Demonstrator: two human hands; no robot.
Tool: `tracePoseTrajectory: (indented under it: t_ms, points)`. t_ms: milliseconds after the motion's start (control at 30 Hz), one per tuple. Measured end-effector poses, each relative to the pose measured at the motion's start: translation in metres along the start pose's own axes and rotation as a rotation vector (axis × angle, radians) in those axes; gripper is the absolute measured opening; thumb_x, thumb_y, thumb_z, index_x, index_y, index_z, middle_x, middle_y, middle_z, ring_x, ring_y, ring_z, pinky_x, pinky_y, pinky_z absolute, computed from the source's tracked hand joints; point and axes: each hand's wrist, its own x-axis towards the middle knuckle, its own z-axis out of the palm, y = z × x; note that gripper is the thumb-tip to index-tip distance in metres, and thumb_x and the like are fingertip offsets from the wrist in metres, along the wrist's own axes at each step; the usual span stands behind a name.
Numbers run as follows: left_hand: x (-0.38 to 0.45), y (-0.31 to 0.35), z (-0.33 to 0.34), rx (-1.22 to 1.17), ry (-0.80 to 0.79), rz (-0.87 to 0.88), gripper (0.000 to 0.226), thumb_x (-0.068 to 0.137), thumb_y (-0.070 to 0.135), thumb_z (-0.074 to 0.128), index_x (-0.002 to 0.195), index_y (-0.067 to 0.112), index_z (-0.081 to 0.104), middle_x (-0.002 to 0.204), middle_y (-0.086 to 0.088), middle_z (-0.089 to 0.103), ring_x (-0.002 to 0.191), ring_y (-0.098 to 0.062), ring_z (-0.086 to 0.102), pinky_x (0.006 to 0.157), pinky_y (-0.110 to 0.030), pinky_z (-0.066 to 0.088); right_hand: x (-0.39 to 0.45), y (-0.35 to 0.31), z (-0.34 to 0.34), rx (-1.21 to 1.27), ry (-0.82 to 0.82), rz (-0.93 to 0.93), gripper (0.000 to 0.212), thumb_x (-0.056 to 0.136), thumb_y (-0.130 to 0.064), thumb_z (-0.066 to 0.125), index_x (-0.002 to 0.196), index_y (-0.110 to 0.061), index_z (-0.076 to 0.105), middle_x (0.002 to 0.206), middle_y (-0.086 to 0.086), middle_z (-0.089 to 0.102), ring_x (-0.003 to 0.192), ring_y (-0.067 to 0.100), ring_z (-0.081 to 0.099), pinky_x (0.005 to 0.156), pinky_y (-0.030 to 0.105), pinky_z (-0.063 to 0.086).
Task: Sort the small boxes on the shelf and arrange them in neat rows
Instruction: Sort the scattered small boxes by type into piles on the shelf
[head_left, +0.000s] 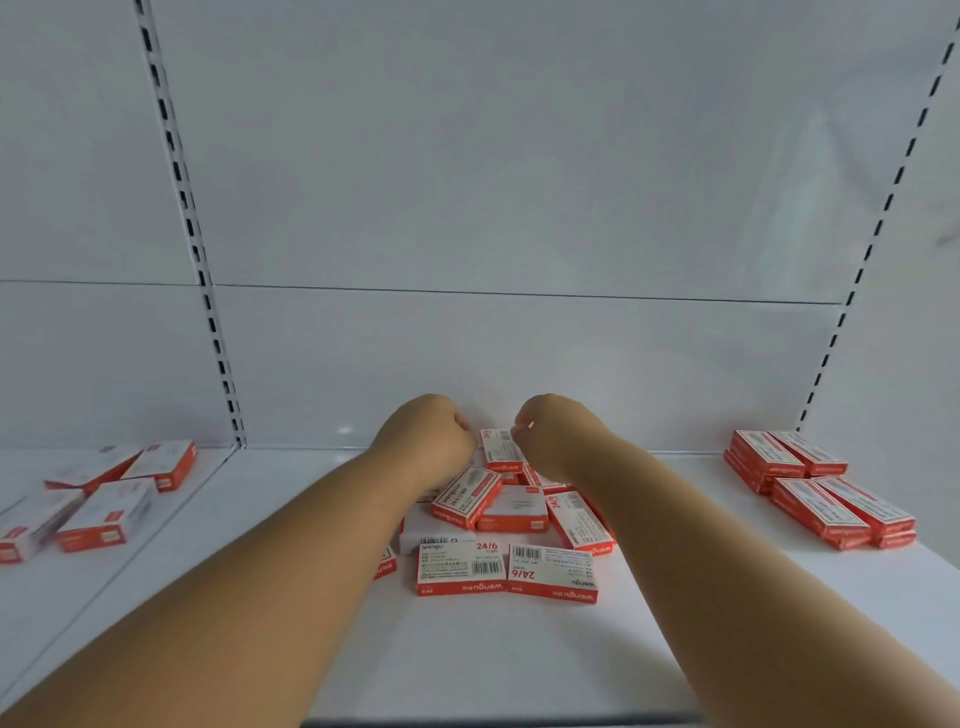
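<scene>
A loose pile of small red-and-white boxes (498, 519) lies in the middle of the white shelf (467, 654), some flat, some tilted over others. Two boxes (460, 569) lie side by side at the pile's front. My left hand (428, 441) hovers over the pile's back left with its fingers curled; what is under the palm is hidden. My right hand (558, 436) is at the pile's back, and its curled fingertips pinch the upper right corner of a tilted box (498, 449) near the back wall.
At the right end of the shelf, stacked boxes (815, 488) stand in neat rows. Scattered boxes (104, 499) lie on the neighbouring shelf bay at the left. The white back wall (519, 338) rises just behind my hands, with slotted uprights (208, 312) on either side.
</scene>
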Motion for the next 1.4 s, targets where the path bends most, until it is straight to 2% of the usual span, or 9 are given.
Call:
tracePoseTrajectory:
  t_ms: [233, 400, 467, 633, 767, 933, 1067, 1200, 1400]
  points:
    - [0.005, 0.009, 0.009, -0.046, 0.016, -0.086, 0.013, 0.091, 0.03, 0.062, 0.096, 0.021, 0.07, 0.093, 0.003, 0.071, 0.083, -0.017, 0.067, 0.071, -0.029, 0.052, 0.003, 0.001, 0.003, 0.229, -0.016, -0.065, 0.027, 0.093, -0.01, 0.046, 0.108, -0.01, 0.07, 0.105, 0.01, 0.07, 0.096, 0.028, 0.067, 0.079, 0.035, 0.055]
    - [-0.001, 0.0, 0.007, -0.532, 0.132, -0.216, 0.025, 0.081, 0.01, 0.074, 0.1, 0.02, 0.062, 0.098, 0.0, 0.072, 0.082, -0.019, 0.07, 0.069, -0.034, 0.056, -0.014, 0.002, -0.001, 0.61, 0.084, -0.083, 0.034, 0.091, 0.0, 0.043, 0.104, -0.02, 0.067, 0.097, -0.003, 0.069, 0.051, 0.009, 0.056, 0.041, 0.022, 0.046]
    - [-0.007, -0.007, 0.004, -0.646, 0.138, -0.206, 0.021, 0.085, 0.006, 0.07, 0.102, 0.019, 0.067, 0.096, -0.002, 0.075, 0.077, -0.018, 0.072, 0.063, -0.035, 0.057, -0.019, 0.004, -0.003, 0.691, 0.106, -0.13, 0.027, 0.092, -0.004, 0.05, 0.106, -0.021, 0.065, 0.102, -0.006, 0.069, 0.062, 0.006, 0.062, 0.049, 0.021, 0.052]
    - [-0.025, -0.024, -0.008, -0.778, 0.265, -0.202, 0.015, 0.095, 0.013, 0.061, 0.107, 0.02, 0.066, 0.104, 0.001, 0.073, 0.089, -0.018, 0.072, 0.08, -0.038, 0.061, -0.037, -0.006, -0.009, 0.0, -0.148, -0.275, 0.058, 0.08, -0.064, 0.063, 0.12, -0.022, 0.063, 0.107, -0.006, 0.064, 0.094, 0.013, 0.061, 0.083, 0.031, 0.054]
    - [-0.04, -0.029, -0.014, -0.82, 0.279, -0.185, 0.011, 0.099, 0.027, 0.055, 0.108, 0.028, 0.062, 0.107, 0.005, 0.071, 0.094, -0.018, 0.071, 0.085, -0.04, 0.06, -0.049, -0.02, 0.004, -0.134, -0.166, -0.231, 0.075, 0.069, -0.07, 0.068, 0.126, -0.022, 0.055, 0.115, -0.001, 0.056, 0.099, 0.019, 0.056, 0.082, 0.035, 0.051]
    - [-0.05, -0.037, -0.014, -1.239, 0.262, -0.23, 0.021, 0.104, 0.016, 0.043, 0.117, 0.019, 0.059, 0.104, -0.008, 0.067, 0.093, -0.025, 0.07, 0.078, -0.043, 0.061, -0.052, -0.02, 0.01, 0.159, -0.086, -0.168, 0.068, 0.066, -0.039, 0.086, 0.116, -0.03, 0.04, 0.1, -0.005, 0.064, 0.084, 0.013, 0.063, 0.07, 0.033, 0.057]
    - [-0.058, -0.039, -0.018, -1.56, 0.121, -0.328, 0.019, 0.102, 0.022, 0.049, 0.106, 0.008, 0.061, 0.083, -0.012, 0.061, 0.059, -0.018, 0.058, 0.045, -0.027, 0.047, -0.059, -0.023, 0.022, 0.692, 0.082, -0.069, 0.064, 0.066, -0.01, 0.088, 0.111, -0.033, 0.048, 0.1, -0.002, 0.068, 0.081, 0.014, 0.072, 0.075, 0.039, 0.061]
    - [-0.062, -0.035, -0.018, -1.628, -0.111, -0.348, 0.034, 0.096, 0.033, 0.057, 0.104, 0.0, 0.057, 0.063, -0.009, 0.049, 0.049, -0.013, 0.045, 0.048, -0.025, 0.039, -0.072, -0.024, 0.025, 1.214, 0.102, 0.012, 0.067, 0.073, 0.009, 0.077, 0.124, -0.028, 0.053, 0.106, 0.015, 0.069, 0.084, 0.021, 0.07, 0.077, 0.034, 0.055]
    - [-0.074, -0.027, -0.016, -1.398, -0.14, -0.306, 0.037, 0.098, 0.043, 0.051, 0.112, 0.014, 0.069, 0.102, -0.014, 0.073, 0.079, -0.023, 0.069, 0.067, -0.031, 0.057, -0.098, -0.018, 0.023, 1.332, 0.195, 0.057, 0.061, 0.076, 0.009, 0.074, 0.13, -0.009, 0.053, 0.111, 0.017, 0.068, 0.092, 0.029, 0.071, 0.08, 0.042, 0.057]
